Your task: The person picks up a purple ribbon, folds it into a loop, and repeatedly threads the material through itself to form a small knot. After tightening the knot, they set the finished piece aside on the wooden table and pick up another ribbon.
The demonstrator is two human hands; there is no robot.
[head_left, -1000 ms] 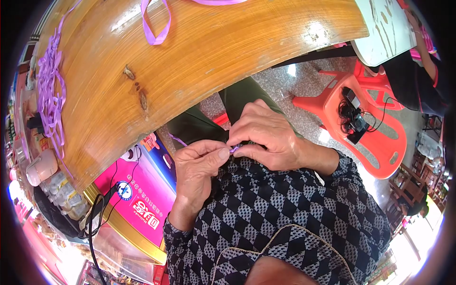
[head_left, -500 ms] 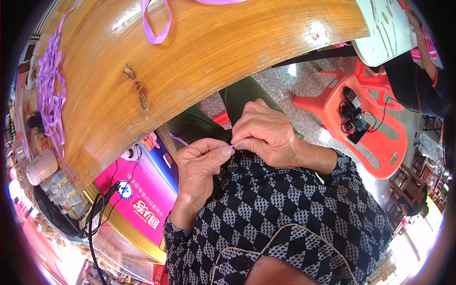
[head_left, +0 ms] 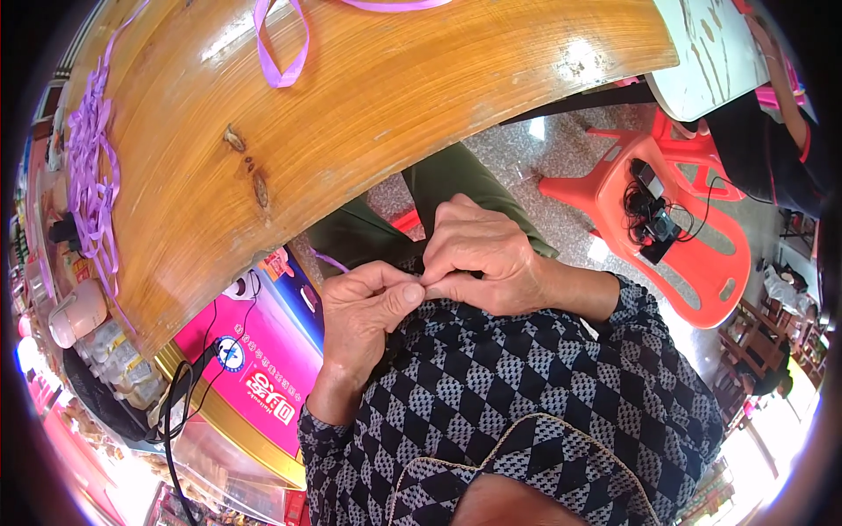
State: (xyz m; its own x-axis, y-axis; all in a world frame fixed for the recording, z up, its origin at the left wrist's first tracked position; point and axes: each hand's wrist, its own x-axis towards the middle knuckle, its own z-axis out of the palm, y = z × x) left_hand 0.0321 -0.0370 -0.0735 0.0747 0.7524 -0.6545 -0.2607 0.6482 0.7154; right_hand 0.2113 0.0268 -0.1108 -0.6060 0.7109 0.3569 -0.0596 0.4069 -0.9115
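My left hand and my right hand meet over my lap, thumbs and fingertips pinched together tip to tip. A thin purple ribbon sticks out behind my left hand; the part between the fingertips is hidden now. Both hands are closed on it, just off the near edge of the wooden table. On the tabletop ahead lies a looped length of the same purple ribbon. A tangled heap of purple ribbon hangs along the table's left side.
To the right, a red plastic chair carries black devices with cables. Another person's arm is beside a white marbled table. At the left are a pink display case, a pink cup and black cables.
The fingertips have drawn closer, covering the bit of purple ribbon that showed between them. My right hand has lowered slightly and my left thumb has shifted. The table ribbons stay put.
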